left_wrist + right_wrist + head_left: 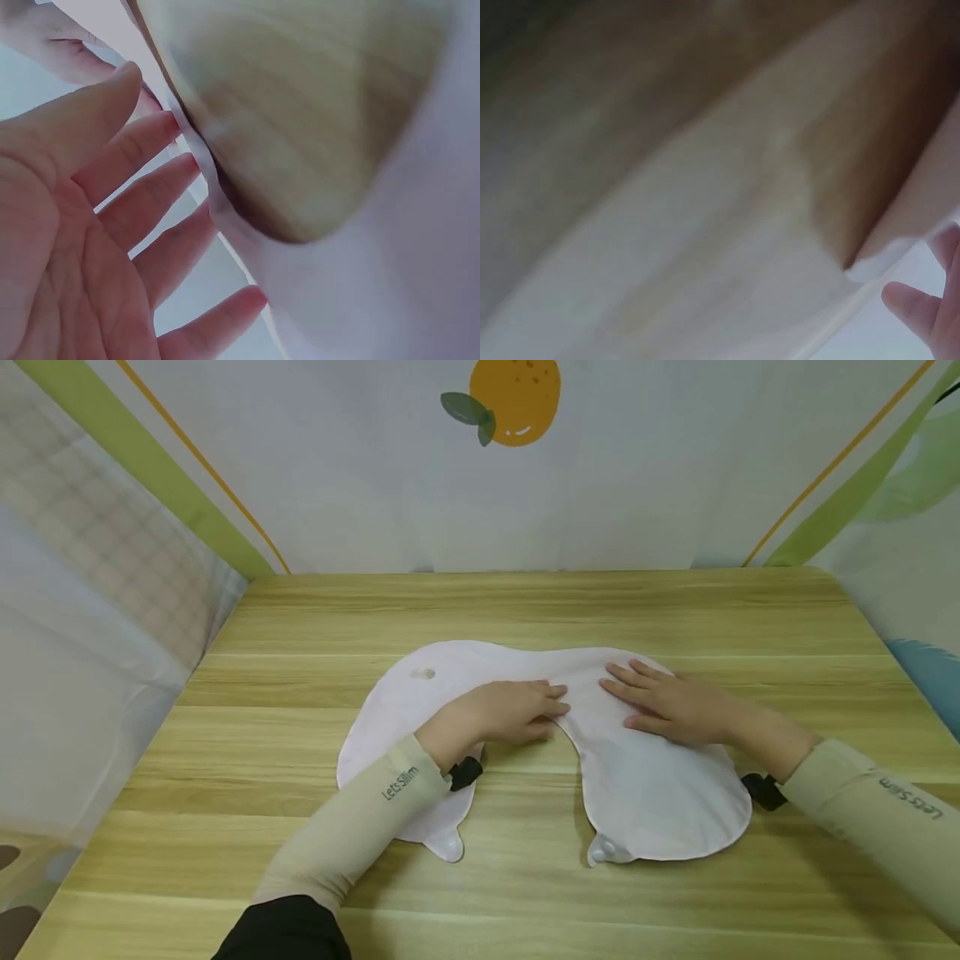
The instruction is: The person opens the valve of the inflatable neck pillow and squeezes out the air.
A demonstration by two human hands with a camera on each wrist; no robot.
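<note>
A pale, flattish U-shaped neck pillow [660,810] lies on the wooden table, its two ends toward me. A small oval mark, perhaps a valve, shows on its upper left part, and each end has a small tab; the right one shows round snaps. My left hand [513,710] rests at the inner curve of the pillow with fingers extended. In the left wrist view its fingertips touch the pillow's edge [217,187]. On the upper right part of the pillow my right hand [678,706] lies with its fingers spread. Only a bit of that hand [937,307] shows in the right wrist view.
The wooden table [225,760] extends on all sides of the pillow. Behind it hangs a white cloth [337,468] printed with an orange fruit. More printed cloth borders the left and right sides. Black wrist straps [763,792] sit under both forearms.
</note>
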